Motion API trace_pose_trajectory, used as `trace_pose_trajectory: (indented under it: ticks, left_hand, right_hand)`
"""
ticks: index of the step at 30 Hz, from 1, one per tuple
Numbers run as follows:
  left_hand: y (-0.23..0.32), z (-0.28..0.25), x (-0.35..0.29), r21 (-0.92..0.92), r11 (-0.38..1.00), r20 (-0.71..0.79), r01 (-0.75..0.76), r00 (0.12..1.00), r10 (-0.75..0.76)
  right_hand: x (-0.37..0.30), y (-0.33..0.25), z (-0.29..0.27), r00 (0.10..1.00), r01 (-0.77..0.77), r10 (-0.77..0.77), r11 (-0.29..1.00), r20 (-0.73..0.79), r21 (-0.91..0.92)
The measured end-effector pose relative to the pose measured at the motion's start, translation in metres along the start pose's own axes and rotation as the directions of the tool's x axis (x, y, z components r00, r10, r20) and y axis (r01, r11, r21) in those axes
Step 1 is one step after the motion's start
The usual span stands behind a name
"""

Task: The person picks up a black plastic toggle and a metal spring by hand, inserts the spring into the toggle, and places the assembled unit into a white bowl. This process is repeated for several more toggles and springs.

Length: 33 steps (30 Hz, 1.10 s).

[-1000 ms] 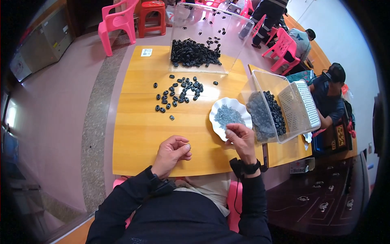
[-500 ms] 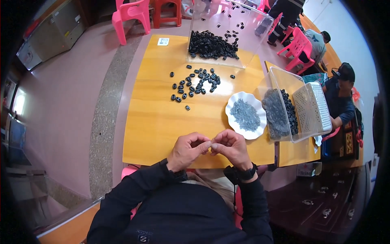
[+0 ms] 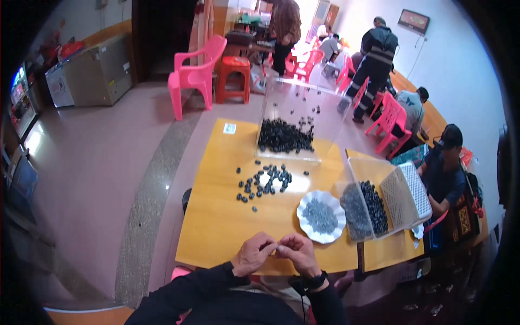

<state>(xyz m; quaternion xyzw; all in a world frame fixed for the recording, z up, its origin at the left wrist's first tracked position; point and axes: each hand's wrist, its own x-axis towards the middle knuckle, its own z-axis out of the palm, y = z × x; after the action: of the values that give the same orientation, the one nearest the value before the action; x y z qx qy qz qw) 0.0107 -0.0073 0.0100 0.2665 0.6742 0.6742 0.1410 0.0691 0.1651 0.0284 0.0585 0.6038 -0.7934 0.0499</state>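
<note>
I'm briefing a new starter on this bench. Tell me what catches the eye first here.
First, the two hands, left hand and right hand, meet fingertip to fingertip over the near edge of the yellow table. Beyond them lies a scatter of small dark pieces, with a white scalloped plate of grey bits to the right.

Both hands are meeting at the near edge of the yellow wooden table (image 3: 216, 227). The left hand (image 3: 253, 253) and the right hand (image 3: 297, 253) are pinching together at the fingertips over a very small piece; it is too small to make out. Just beyond the right hand, a white scalloped plate (image 3: 321, 216) is lying flat, carrying a heap of small grey pieces (image 3: 319, 215). Farther up the table, small black rounded pieces (image 3: 264, 183) are lying scattered loose, well apart from both hands.
</note>
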Motion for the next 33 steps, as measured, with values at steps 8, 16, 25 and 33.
trace_pose_trajectory:
  ticks: [8,16,25,33]
  left_hand:
    - [-0.001,0.0,-0.004,0.009,1.0,-0.002,-0.022,1.0,0.022]
    - [0.0,-0.001,-0.003,-0.11,0.982,0.118,0.153,0.983,-0.14]
    - [-0.015,-0.002,0.002,-0.269,0.943,0.153,0.195,0.975,-0.158]
    - [-0.022,0.001,-0.003,-0.304,0.929,0.143,0.213,0.974,-0.176]
  right_hand:
    - [0.001,0.005,0.005,0.992,0.119,-0.121,0.992,-0.039,-0.046]
    - [-0.003,0.005,0.002,0.975,0.214,-0.218,0.971,-0.035,-0.107]
    - [-0.001,-0.002,0.001,0.961,0.219,-0.238,0.966,-0.143,-0.138]
    - [0.018,-0.016,-0.053,0.78,0.286,-0.587,0.644,-0.218,-0.71]
